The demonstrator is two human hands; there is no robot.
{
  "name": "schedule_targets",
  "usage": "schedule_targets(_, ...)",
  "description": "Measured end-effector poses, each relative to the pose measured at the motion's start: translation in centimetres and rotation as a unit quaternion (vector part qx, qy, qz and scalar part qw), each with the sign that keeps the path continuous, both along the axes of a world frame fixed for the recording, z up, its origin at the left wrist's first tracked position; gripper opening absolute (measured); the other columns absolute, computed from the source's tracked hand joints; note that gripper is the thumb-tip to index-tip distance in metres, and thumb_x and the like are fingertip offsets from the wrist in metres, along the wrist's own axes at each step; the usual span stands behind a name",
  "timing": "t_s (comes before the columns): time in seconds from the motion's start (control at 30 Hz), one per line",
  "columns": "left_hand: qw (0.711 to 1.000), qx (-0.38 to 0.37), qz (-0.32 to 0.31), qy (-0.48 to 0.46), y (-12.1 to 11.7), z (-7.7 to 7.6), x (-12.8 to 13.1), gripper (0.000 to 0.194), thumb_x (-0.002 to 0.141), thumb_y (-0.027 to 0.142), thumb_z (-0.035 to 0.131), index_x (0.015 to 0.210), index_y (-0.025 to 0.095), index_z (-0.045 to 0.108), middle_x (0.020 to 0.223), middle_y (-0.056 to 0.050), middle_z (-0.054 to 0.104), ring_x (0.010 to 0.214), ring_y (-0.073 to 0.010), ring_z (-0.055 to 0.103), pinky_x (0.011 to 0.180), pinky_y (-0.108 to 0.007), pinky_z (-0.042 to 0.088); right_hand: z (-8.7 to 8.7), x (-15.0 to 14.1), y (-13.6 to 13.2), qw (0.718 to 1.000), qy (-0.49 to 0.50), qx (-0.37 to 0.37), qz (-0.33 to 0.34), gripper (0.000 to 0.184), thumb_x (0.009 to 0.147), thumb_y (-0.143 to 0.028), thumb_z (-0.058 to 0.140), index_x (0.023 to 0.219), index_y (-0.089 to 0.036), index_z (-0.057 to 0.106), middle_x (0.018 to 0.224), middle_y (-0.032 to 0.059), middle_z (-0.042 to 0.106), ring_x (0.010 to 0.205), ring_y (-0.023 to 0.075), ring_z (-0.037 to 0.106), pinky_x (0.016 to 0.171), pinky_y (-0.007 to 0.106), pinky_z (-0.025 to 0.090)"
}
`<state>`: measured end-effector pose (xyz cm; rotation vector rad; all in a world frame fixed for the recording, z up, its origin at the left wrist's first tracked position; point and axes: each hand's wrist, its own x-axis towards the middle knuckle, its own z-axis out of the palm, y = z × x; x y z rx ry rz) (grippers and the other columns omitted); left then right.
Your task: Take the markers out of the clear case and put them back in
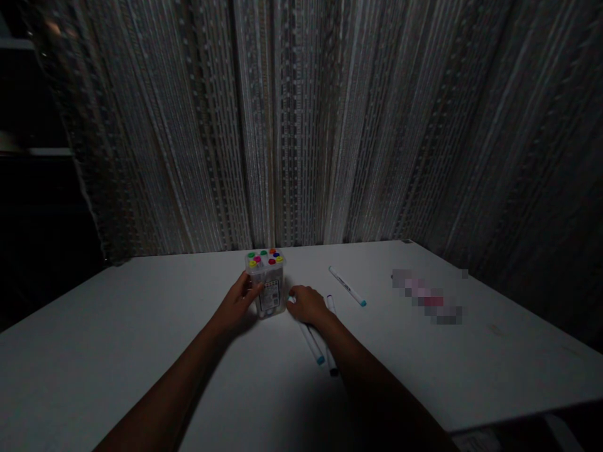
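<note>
A clear plastic marker case (pixel 270 294) stands upright on the white table, with several coloured marker ends showing at its top and a printed label on its front. My left hand (pixel 235 301) grips its left side, thumb across the front. Close to the case's right side is my right hand (pixel 307 305), palm down with fingers curled. Its fingertips are over the upper end of a white marker with a teal tip (pixel 311 345); what they pinch, if anything, is hidden. A dark-ended marker (pixel 331 361) lies partly under my right wrist.
Another teal-ended marker (pixel 347 286) lies on the table (pixel 155 339) to the right of my hands. Farther right is a blurred-out pinkish object (pixel 426 298). A patterned grey curtain (pixel 301 125) hangs behind the table's far edge.
</note>
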<state>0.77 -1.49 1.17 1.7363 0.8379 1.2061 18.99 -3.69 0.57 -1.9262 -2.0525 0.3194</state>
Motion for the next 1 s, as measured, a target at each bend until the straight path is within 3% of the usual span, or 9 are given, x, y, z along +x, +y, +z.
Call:
schedule_targets(0.33, 0.999, -0.032, 0.012, 0.015, 0.10, -0.14, -0.02, 0.058, 0.063, 0.044, 0.070, 0.108, 0.015, 0.049, 0.111, -0.012, 0.060, 0.099, -0.0240, 0.058, 0.084, -0.036, 0.048, 0.24, -0.03, -0.11, 1.000, 0.001, -0.009, -0.005, 0.035, 0.078, -0.033, 0.049, 0.108, -0.019, 0.062, 0.110, 0.0105, 0.064, 0.102, 0.0246, 0.059, 0.082, 0.032, 0.044)
schedule_targets(0.6, 1.000, 0.006, 0.010, 0.000, -0.20, 0.10, 0.04, 0.049, 0.077, 0.050, 0.054, 0.111, 0.016, 0.048, 0.116, -0.011, 0.058, 0.104, -0.0223, 0.055, 0.091, -0.034, 0.045, -0.10, -0.03, 0.02, 1.000, 0.001, 0.006, -0.002, 0.034, 0.077, -0.032, 0.050, 0.106, -0.019, 0.063, 0.108, 0.0107, 0.065, 0.101, 0.0249, 0.060, 0.081, 0.032, 0.045)
schedule_targets(1.0, 1.000, -0.013, 0.005, 0.009, 0.15, -0.07, -0.09, 0.050, 0.072, 0.047, 0.060, 0.110, 0.016, 0.048, 0.116, -0.011, 0.058, 0.103, -0.0228, 0.056, 0.086, -0.033, 0.047, -0.05, -0.01, 0.00, 1.000, -0.002, 0.007, 0.003, 0.033, 0.077, -0.031, 0.049, 0.103, -0.018, 0.064, 0.107, 0.0110, 0.065, 0.100, 0.0261, 0.060, 0.079, 0.033, 0.045)
